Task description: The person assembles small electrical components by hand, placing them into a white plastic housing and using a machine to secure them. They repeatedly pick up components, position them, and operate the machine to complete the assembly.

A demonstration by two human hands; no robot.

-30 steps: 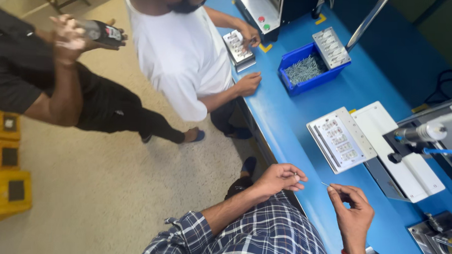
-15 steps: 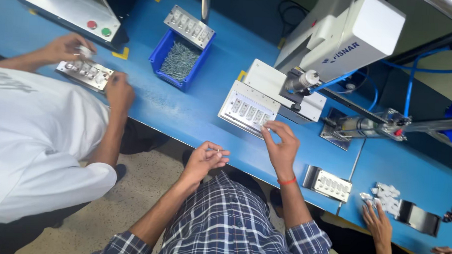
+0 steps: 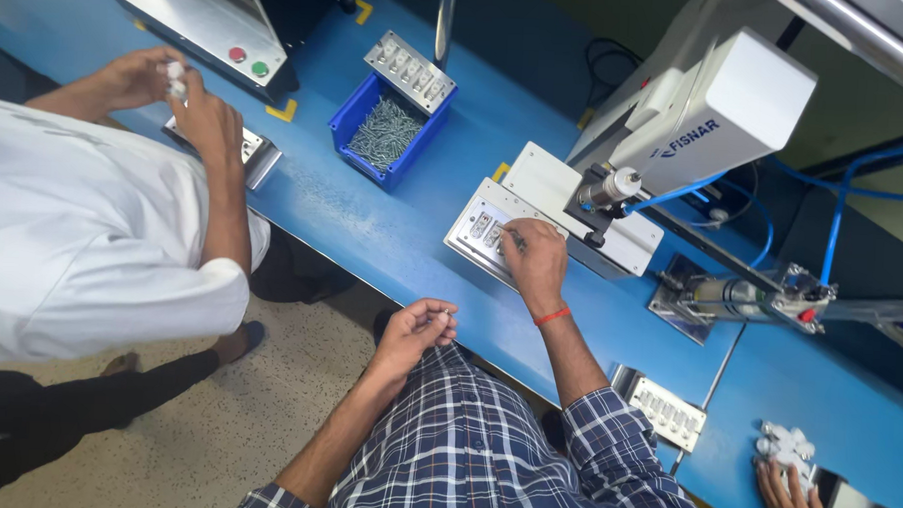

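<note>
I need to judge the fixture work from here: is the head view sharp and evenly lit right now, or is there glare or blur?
Head view: mostly sharp and evenly lit; the right hand on the white fixture tray reads clearly. The blue bench shows a soft sheen, no blinding glare. The left hand is slightly soft, so what it pinches is unclear. Straight edges bow toward the frame borders.

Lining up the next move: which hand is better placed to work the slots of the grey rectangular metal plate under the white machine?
Right, probably. The right hand rests fingertips-down on the grey rectangular metal plate, while the left hand is curled at the blue table's near edge, off the plate.
</note>
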